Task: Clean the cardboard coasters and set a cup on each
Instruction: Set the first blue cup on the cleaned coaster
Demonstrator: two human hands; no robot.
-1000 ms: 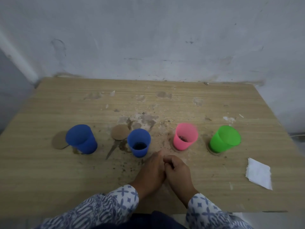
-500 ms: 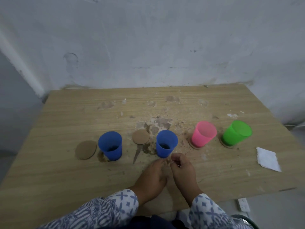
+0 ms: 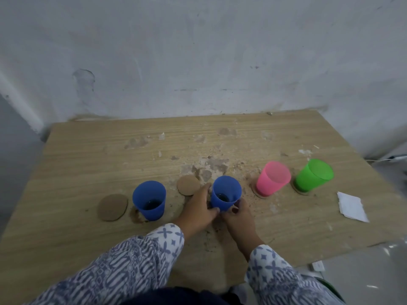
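Wrapping the base of the right-hand blue cup [image 3: 226, 193] at the centre of the frame, both hands were seen in a closed grip on it: the left hand [image 3: 199, 209] was curled against its left side and the right hand [image 3: 239, 216] was pressed to its lower right, fingers bent round the wall. Whether the cup was lifted or resting on the tabletop [image 3: 88, 155] could not be told. Dark liquid was visible inside it. Just to its upper left a bare cardboard coaster [image 3: 188, 185] lay flat, close beside the left hand's fingertips. Further left, a second blue cup [image 3: 149, 200] stood on the bare wood, with another empty coaster [image 3: 112, 207] just beside it at centre left. At the right of the frame, the pink cup [image 3: 273, 181] and the green cup [image 3: 313, 175] were each seated on a coaster. A white tissue [image 3: 352, 206] lay at the far right, well apart from the hands.

The step in hand was judged to be the setting of the third cup. A short carry up and to the left would be called for, with the cup kept level so nothing was spilled.
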